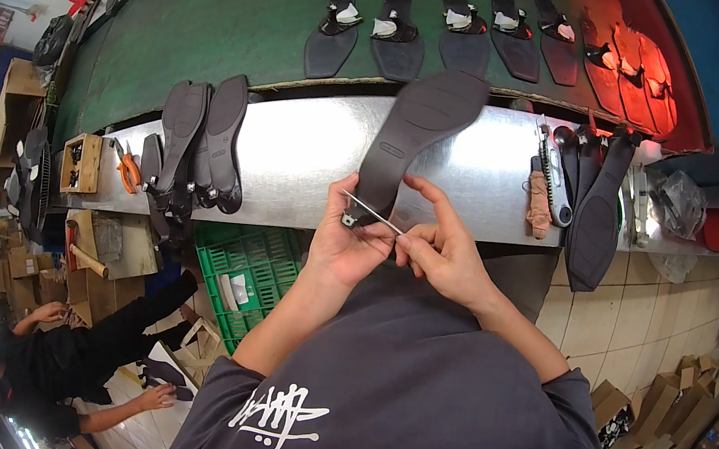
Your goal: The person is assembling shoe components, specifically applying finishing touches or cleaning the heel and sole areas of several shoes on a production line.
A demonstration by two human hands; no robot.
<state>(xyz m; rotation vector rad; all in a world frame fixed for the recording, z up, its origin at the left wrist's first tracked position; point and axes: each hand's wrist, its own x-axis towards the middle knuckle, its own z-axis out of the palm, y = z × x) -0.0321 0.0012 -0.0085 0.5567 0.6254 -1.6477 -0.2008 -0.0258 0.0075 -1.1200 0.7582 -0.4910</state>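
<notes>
In front of me, a dark sandal sole [415, 131] points away with its broad toe end up, over the metal bench edge. My left hand [345, 246] is closed around its narrow heel end, where a small shiny metal piece shows. A thin, straight metal tool [372, 212] lies across the heel. My right hand [449, 258] pinches the tool's near end between thumb and fingers, its index finger stretched toward the sole's side. The tool's exact kind is too small to tell, and its tip lies by my left fingers.
Sandals [394, 39] line the green conveyor belt [224, 9]. On the metal bench [305, 151] stand more soles [223, 130], orange-handled pliers [127, 171], a wooden box [82, 164] and a utility knife [554, 184]. Below are a green crate [257, 256], a hammer [85, 256] and another person [55, 365].
</notes>
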